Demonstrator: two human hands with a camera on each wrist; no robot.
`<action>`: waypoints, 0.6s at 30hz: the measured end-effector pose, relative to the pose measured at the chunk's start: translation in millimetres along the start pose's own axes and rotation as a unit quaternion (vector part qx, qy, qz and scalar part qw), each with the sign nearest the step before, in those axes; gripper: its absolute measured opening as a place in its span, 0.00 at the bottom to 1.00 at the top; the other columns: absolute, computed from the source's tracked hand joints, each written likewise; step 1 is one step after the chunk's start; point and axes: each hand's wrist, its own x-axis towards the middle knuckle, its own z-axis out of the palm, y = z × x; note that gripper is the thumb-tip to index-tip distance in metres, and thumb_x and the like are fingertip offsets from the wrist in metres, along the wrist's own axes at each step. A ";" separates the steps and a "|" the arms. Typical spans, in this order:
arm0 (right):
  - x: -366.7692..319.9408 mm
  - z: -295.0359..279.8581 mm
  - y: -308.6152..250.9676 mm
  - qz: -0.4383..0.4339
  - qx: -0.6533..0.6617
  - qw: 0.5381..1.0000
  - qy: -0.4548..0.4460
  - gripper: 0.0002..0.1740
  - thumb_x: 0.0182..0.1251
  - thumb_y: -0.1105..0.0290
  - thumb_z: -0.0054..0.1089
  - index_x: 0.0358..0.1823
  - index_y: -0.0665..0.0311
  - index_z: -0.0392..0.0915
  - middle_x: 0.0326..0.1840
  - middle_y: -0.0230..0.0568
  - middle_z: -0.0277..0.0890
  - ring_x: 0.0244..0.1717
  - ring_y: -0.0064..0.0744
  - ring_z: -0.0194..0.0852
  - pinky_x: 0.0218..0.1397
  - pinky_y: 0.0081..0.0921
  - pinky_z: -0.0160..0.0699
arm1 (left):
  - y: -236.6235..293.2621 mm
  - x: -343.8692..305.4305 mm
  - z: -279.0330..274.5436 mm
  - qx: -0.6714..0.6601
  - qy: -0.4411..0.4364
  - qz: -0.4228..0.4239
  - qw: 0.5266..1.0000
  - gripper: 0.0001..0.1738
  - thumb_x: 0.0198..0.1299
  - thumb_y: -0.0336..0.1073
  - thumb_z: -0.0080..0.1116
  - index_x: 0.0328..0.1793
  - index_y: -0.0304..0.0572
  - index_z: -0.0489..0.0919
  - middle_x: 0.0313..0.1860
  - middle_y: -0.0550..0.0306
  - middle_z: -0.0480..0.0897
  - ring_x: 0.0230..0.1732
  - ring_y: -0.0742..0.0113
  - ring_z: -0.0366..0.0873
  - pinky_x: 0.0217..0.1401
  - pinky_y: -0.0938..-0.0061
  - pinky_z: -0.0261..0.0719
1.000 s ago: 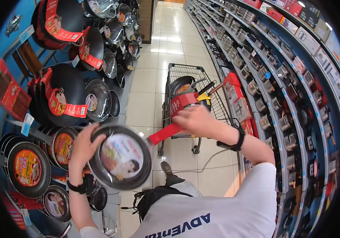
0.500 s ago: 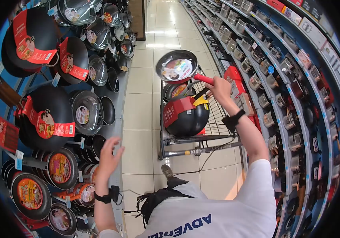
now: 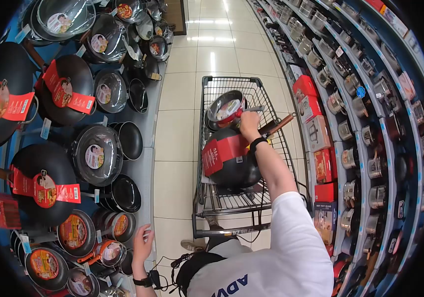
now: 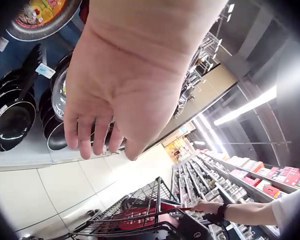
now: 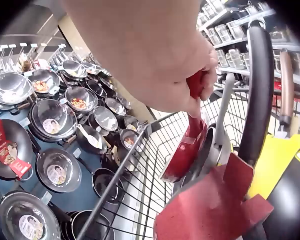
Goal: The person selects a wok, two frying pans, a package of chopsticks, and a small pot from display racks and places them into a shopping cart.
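My right hand (image 3: 249, 123) grips the red handle (image 5: 194, 85) of a frying pan (image 3: 228, 108) inside the shopping cart (image 3: 205, 168). In the right wrist view the pan's red outside (image 5: 184, 156) is tilted, close against another pan with a grey handle (image 5: 223, 112). A black wok (image 3: 244, 173) with a red cardboard sleeve (image 3: 224, 152) lies nearer the cart's push bar, its black handle (image 5: 257, 90) rising beside my hand. My left hand (image 3: 142, 242) hangs by the left shelf, palm bare and fingers loose, holding nothing.
Woks (image 3: 46, 183) and frying pans (image 3: 76, 232) hang along the left shelf. Pots (image 3: 348, 158) line the right shelves, with red boxes (image 3: 308, 106) beside the cart. A tiled aisle (image 3: 175, 128) runs ahead. A cable (image 3: 260, 203) hangs over the cart.
The left hand let go of the frying pan and dropped back left. The right hand carried the pan by its handle forward, then down into the cart. The cart now appears closer to the body.
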 end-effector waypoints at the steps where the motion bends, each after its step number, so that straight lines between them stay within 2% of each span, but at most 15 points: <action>1: -4.5 10.8 -3.3 -0.008 -0.018 1.000 -0.018 0.07 0.59 0.69 0.60 0.27 0.55 0.87 0.30 0.40 0.86 0.36 0.41 0.87 0.34 0.38 0.81 | -8.1 -3.0 4.5 -0.007 0.003 -0.015 1.000 0.20 0.66 0.33 0.61 0.63 0.39 0.76 0.57 0.50 0.79 0.54 0.62 0.82 0.53 0.69 0.81; 6: -3.6 54.7 -15.8 0.024 -0.032 0.999 -0.021 0.08 0.61 0.68 0.58 0.28 0.54 0.87 0.32 0.38 0.85 0.38 0.39 0.86 0.36 0.35 0.78 | -11.3 -7.2 22.3 -0.030 0.013 -0.052 0.998 0.19 0.67 0.33 0.61 0.63 0.37 0.76 0.57 0.50 0.80 0.53 0.63 0.82 0.53 0.70 0.81; 10: 7.1 58.6 -25.4 0.047 -0.044 0.998 -0.013 0.08 0.61 0.68 0.59 0.30 0.55 0.87 0.33 0.39 0.84 0.40 0.39 0.85 0.38 0.35 0.78 | -0.3 -5.0 29.4 -0.024 0.007 -0.091 0.996 0.19 0.67 0.35 0.61 0.63 0.37 0.77 0.57 0.51 0.80 0.52 0.64 0.82 0.52 0.71 0.81; 18: 14.0 75.9 -31.1 0.063 -0.070 0.995 -0.023 0.10 0.64 0.68 0.56 0.33 0.56 0.87 0.37 0.41 0.84 0.43 0.39 0.83 0.41 0.36 0.77 | -29.4 -26.8 41.3 -0.037 0.024 -0.126 0.991 0.19 0.67 0.35 0.62 0.62 0.36 0.77 0.57 0.52 0.81 0.51 0.66 0.82 0.50 0.72 0.81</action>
